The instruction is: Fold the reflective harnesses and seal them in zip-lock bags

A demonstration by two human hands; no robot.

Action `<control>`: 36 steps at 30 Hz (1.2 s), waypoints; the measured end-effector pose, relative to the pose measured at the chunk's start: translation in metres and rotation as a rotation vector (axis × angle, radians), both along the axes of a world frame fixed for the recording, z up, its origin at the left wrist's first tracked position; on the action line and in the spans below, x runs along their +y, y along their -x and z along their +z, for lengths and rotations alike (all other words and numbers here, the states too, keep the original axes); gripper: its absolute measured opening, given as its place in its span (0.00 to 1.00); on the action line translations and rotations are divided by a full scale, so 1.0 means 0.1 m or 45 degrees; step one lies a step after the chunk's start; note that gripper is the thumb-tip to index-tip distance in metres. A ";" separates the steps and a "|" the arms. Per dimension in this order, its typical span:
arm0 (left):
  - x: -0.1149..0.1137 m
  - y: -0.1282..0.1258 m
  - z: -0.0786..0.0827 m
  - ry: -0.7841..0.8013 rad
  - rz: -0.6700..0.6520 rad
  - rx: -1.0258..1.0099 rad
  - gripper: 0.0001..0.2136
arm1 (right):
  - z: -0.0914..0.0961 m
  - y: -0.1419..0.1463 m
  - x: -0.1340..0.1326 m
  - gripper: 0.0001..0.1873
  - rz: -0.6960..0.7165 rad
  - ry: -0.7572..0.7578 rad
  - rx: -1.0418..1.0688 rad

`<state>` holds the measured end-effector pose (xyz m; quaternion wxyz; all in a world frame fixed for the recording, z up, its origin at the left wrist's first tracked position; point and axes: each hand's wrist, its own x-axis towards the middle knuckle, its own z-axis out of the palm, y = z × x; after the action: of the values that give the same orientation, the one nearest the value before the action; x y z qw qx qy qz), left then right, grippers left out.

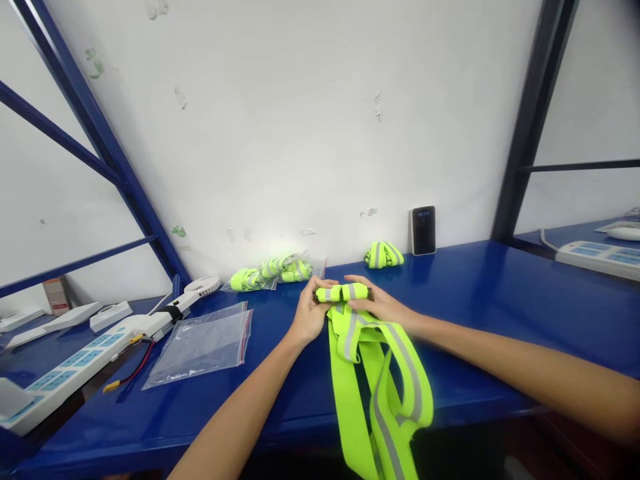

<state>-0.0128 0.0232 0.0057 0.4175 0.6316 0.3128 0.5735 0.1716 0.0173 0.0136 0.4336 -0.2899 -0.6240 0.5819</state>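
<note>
A neon-yellow reflective strap [350, 393] with grey stripes is between my hands, its upper end gathered around a dark piece. Closed on the left end of the gathered part is my left hand [311, 312]. My right hand [377, 305] grips the right end, thumb in front and fingers behind. Loose lengths of the strap loop down over the front edge of the blue table [475, 300]. Behind my left hand lie bundled reflective straps [273, 270] in clear plastic, and behind my right hand sits another rolled strap [383, 255].
Clear zip bags [205, 343] lie flat at the left. Beyond them are a long white power strip [95, 353], a cable with yellow connectors [133, 367] and a small white fan [203, 287]. A black device with a display [423, 230] leans by the wall. Another power strip [600, 257] is far right.
</note>
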 end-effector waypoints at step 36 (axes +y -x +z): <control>-0.11 0.01 0.06 0.186 -0.050 0.156 0.27 | 0.12 -0.05 0.02 0.41 -0.226 -0.221 -0.227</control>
<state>-0.0137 0.0121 0.0117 0.4539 0.6393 0.3663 0.5011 0.1764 0.0196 0.0252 0.4495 -0.3559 -0.6800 0.4571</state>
